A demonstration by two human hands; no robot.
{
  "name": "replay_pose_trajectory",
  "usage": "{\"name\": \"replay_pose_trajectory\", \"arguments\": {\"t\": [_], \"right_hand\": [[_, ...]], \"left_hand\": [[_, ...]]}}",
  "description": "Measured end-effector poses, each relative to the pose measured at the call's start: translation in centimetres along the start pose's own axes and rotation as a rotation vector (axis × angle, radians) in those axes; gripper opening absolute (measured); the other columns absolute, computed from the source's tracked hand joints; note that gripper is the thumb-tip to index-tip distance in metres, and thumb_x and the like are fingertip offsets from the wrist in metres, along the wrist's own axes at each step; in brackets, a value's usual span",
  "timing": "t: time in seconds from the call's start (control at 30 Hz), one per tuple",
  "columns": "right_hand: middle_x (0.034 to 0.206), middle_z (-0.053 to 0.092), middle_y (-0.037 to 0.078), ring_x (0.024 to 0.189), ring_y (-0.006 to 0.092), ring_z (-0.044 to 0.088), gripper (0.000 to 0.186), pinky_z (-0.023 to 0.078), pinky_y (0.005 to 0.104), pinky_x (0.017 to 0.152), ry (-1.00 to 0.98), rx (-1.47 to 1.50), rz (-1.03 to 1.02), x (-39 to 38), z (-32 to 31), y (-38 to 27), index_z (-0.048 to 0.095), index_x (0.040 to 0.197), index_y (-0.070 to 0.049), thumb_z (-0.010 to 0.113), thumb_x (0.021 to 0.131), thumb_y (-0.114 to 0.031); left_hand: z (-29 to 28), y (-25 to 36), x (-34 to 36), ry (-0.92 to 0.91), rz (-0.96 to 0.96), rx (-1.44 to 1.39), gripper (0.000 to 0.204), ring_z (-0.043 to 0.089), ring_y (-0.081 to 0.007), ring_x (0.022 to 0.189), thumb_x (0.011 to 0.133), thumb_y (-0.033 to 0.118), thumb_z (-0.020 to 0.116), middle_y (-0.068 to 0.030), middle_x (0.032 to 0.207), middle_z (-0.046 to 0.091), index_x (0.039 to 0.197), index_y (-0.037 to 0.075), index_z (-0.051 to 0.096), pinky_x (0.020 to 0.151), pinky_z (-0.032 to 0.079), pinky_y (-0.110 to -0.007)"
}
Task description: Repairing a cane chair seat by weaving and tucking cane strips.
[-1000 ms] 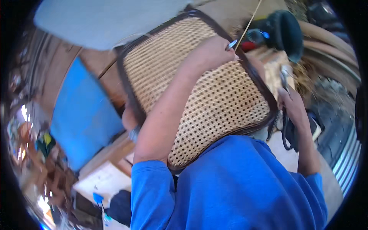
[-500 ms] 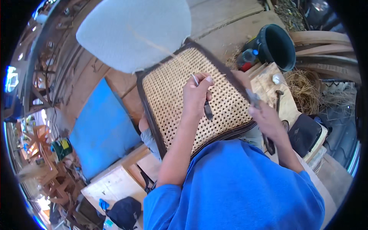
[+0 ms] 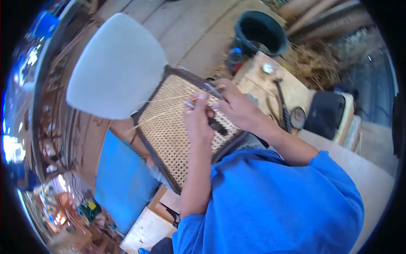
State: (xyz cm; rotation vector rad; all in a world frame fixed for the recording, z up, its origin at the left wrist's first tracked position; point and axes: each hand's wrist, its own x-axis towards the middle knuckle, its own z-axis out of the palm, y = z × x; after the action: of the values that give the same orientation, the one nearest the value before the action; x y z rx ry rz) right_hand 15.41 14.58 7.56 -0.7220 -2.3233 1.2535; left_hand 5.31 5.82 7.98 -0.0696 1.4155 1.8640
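A chair panel of woven cane [image 3: 163, 135] in a dark wooden frame lies tilted in front of me. My left hand [image 3: 198, 122] is above it, closed around a tool with a black handle [image 3: 218, 126]; a pale metal tip sticks out by the thumb. Close on its right, my right hand [image 3: 239, 110] bends over the panel's upper right edge. A grey metal tool [image 3: 212, 89], blurred, shows at its fingers; its kind is unclear. Loose cane strands [image 3: 165, 100] stretch from near the hands across the weave to the left.
A light grey chair back [image 3: 116, 67] stands beyond the panel. To its left is a blue board [image 3: 122, 173]. On the right, a wooden board [image 3: 270, 80] carries a hammer [image 3: 283, 101] and a round tin [image 3: 298, 117]. A dark bucket [image 3: 260, 31], a bottle [image 3: 234, 59] and straw-like fibre [image 3: 315, 59] sit behind.
My right hand has swung left from beside the frame to my left hand. Loose strands now cross the weave. The whole view has shifted, with the panel lower and farther left.
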Motion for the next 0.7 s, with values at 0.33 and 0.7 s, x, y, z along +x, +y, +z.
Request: {"name": "replay_pose_trajectory", "arguments": {"t": [0.33, 0.7], "right_hand": [[0.092, 0.061, 0.020, 0.087, 0.0325, 0.060, 0.038, 0.046, 0.0383, 0.080, -0.062, 0.066, 0.374, -1.9, -1.4, -0.8, 0.058, 0.099, 0.004, 0.049, 0.094, -0.032], [0.061, 0.044, 0.001, 0.054, 0.0098, 0.044, 0.040, 0.035, 0.0264, 0.050, -0.235, 0.069, 0.417, -2.1, 1.9, -0.9, 0.053, 0.079, -0.005, 0.042, 0.098, -0.038]], "left_hand": [[-0.8, -2.0, 0.5, 0.150, 0.043, -0.138, 0.018, 0.043, -0.0078, 0.047, 0.085, 0.021, 0.067, -0.0019, 0.068, 0.052, 0.088, 0.006, 0.057, 0.042, 0.037, -0.022], [-4.0, -1.0, -2.7, 0.080, 0.161, -0.137, 0.019, 0.046, -0.0045, 0.049, 0.085, 0.019, 0.064, 0.0005, 0.067, 0.053, 0.092, 0.002, 0.059, 0.044, 0.039, -0.020]]}}
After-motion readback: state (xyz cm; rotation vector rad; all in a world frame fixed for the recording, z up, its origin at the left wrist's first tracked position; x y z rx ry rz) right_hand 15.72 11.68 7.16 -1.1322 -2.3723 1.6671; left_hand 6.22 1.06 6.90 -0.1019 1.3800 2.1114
